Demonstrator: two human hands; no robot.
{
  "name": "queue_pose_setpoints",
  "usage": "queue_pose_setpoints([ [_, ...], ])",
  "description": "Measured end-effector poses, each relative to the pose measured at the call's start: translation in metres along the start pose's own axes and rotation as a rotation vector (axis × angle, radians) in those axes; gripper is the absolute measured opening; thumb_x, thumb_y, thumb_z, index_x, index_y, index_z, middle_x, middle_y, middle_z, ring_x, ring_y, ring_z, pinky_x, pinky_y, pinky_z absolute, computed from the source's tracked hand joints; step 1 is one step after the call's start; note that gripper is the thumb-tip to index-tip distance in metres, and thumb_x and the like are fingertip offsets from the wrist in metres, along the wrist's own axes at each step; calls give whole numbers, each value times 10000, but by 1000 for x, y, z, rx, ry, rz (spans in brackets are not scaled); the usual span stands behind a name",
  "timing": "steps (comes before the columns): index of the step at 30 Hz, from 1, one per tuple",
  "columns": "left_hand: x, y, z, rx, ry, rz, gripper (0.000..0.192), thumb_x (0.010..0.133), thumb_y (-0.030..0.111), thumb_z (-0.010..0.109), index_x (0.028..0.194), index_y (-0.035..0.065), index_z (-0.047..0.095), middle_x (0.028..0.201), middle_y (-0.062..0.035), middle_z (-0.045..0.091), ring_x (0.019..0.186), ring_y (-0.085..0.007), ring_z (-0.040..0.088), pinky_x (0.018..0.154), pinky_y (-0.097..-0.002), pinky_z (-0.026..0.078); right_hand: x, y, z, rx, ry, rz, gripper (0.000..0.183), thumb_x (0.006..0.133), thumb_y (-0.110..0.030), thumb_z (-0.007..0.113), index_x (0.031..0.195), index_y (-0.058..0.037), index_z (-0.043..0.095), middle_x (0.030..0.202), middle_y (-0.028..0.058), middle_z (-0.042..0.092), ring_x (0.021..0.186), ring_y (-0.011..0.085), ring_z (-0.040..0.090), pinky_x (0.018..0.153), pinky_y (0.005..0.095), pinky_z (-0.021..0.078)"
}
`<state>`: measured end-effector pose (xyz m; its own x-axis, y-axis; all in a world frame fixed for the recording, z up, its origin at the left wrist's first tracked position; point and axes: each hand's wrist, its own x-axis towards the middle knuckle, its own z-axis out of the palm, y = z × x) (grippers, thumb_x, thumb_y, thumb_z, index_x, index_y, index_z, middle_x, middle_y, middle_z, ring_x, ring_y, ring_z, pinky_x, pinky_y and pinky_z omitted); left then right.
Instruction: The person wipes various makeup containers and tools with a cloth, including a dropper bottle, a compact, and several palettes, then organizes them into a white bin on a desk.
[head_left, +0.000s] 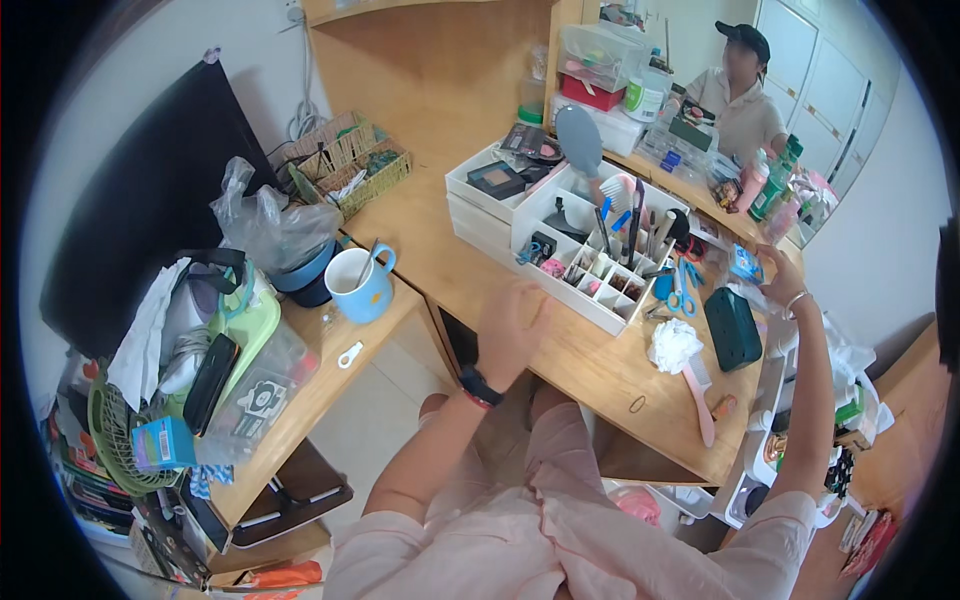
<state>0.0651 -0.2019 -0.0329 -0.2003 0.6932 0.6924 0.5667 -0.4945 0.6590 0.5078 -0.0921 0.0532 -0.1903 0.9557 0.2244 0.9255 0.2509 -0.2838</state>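
My left hand (514, 327), blurred and wearing a dark wristband, hovers over the front edge of the wooden desk (465, 262). Its fingers look apart and nothing shows in them. At the desk's far right, my right hand (784, 282) is by the right end of a small blue packet (745, 264); whether it grips the packet is unclear. Clear plastic lies under that hand, beside a dark green case (732, 328). Between my hands stands a white compartment organizer (574, 306) with combs, pens, brushes and a round hand mirror (578, 139).
Blue scissors (682, 291), a white mesh puff (673, 345) and a pink comb (698, 405) lie right of the organizer. On the left side surface are a blue mug (361, 285) with a spoon and a bottle opener (350, 355). A wall mirror (817, 112) reflects a person.
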Motion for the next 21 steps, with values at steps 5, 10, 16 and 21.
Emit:
queue_pose_setpoints([
  [5,68,-12,-23,109,133,100,292,756,160,639,970,-2,524,994,-173,520,968,-341,487,835,-409,391,-8,7,-21,-47,90,-9,596,574,2,714,1133,-60,516,1113,91,547,997,232,542,876,308,425],
  [10,154,-49,-34,387,124,126,421,672,286,699,968,20,565,1026,-159,493,1039,-321,442,884,-391,364,-16,-65,-51,163,180,139,430,634,5,684,1044,-38,560,1033,70,570,883,149,561,731,262,455],
  [16,213,-46,-17,811,-624,-332,747,550,486,729,1139,50,590,1343,-185,322,1277,-349,215,998,-516,242,-44,-115,-70,476,270,-129,355,699,24,639,1043,-33,573,1061,15,567,871,78,535,646,210,425],
  [21,218,-42,-6,930,-751,-353,887,516,530,723,1206,10,525,1405,-246,210,1323,-368,135,1039,-457,221,-76,-159,-78,450,226,-185,360,701,19,636,1051,-45,582,1144,35,530,938,99,513,658,207,414],
])
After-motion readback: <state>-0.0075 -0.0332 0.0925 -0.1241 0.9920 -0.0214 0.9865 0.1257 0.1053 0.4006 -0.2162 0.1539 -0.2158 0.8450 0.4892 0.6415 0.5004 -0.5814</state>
